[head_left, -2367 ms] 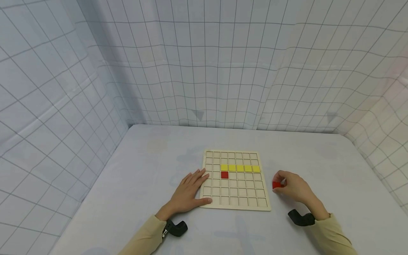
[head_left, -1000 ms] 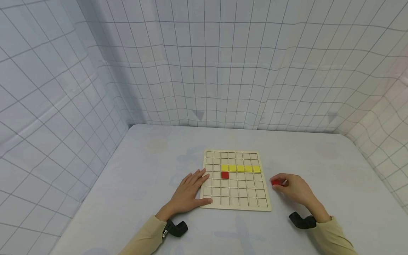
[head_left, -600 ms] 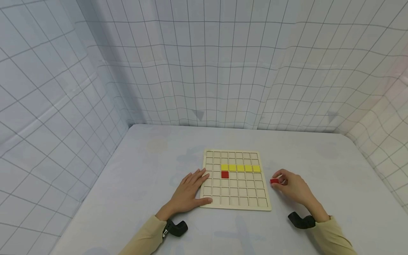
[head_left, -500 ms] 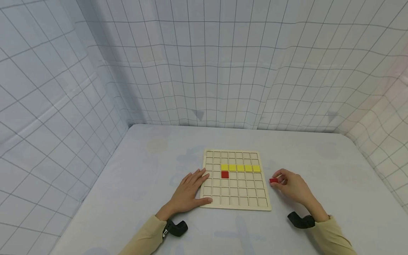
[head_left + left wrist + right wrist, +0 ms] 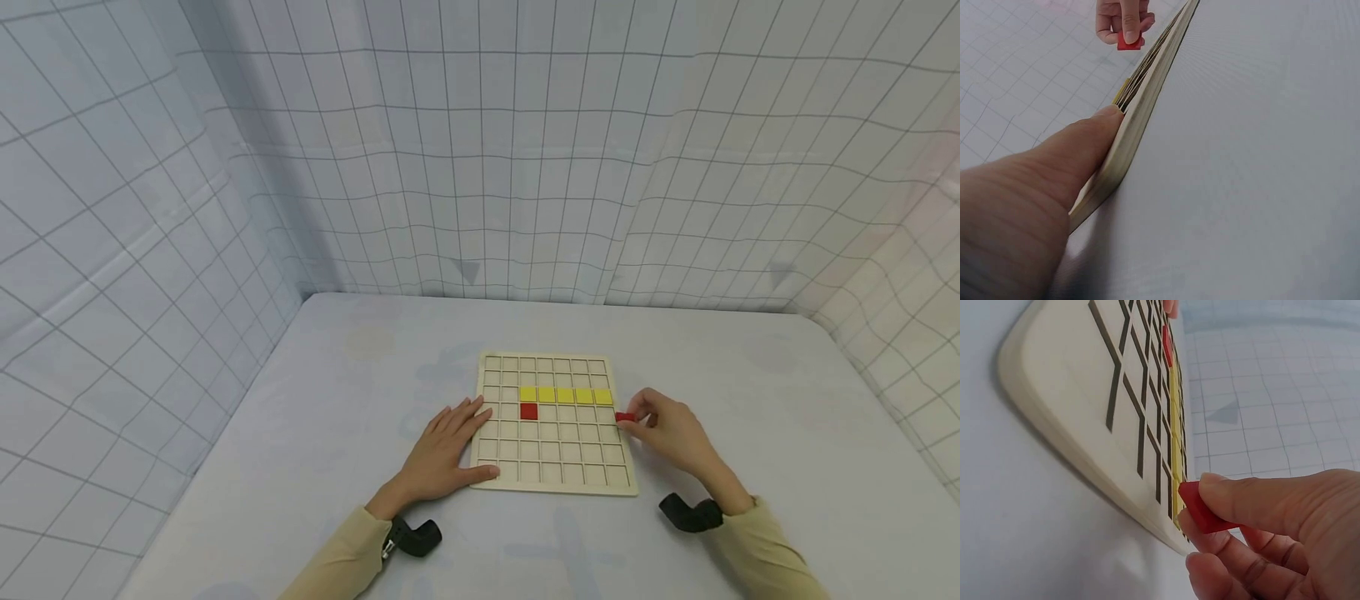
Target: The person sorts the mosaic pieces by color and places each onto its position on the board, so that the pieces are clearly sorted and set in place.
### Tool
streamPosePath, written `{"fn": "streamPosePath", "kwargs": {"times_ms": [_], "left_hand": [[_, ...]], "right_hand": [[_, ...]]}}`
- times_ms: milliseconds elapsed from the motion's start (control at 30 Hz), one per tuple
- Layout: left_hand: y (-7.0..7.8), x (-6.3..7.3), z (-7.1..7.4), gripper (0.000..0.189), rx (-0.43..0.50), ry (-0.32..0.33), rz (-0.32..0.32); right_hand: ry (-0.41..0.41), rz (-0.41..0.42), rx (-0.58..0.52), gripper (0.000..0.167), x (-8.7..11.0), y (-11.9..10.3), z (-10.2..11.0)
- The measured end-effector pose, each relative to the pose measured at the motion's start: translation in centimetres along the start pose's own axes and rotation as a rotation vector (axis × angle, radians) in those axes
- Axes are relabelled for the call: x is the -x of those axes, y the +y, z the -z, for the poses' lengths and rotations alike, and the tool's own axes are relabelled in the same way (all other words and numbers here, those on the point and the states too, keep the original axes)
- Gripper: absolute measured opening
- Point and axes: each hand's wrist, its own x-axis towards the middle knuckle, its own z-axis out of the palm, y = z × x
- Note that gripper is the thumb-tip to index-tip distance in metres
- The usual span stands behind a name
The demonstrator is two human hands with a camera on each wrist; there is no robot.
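The right hand (image 5: 670,430) pinches a small red tile (image 5: 625,417) between thumb and fingertips and holds it just at the right edge of the wooden grid board (image 5: 555,479), level with the row below the yellow tiles (image 5: 566,395). In the right wrist view the tile (image 5: 1200,509) hangs above the board's rim (image 5: 1054,394), tilted, one corner pointing down toward the nearest cells, and does not appear to touch the wood. The tile looks square, so it has no clear long axis; its flat face is tipped up on edge rather than lying parallel to the board.

The left hand (image 5: 442,450) lies flat with straight fingers on the table (image 5: 337,400), its thumb (image 5: 1094,128) pressed against the board's near left edge, steadying it.

One red tile (image 5: 528,411) already sits in a cell under the left end of the yellow row. Judging from this, the step in hand is carrying a second red tile to the board. The next move seems to call for levelling the tile, squaring its edges with a cell, and lowering it straight in so it drops flush rather than catching on the ridges between cells.
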Motion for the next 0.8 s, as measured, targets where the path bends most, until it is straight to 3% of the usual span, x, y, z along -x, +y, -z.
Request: {"fn": "streamPosePath", "kwargs": {"times_ms": [800], "left_hand": [[0.3,0.0,0.2,0.084,-0.003,-0.023,0.013]], "right_hand": [[-0.019,0.087,-0.046,0.027,-1.6,-2.8,-1.8]]}}
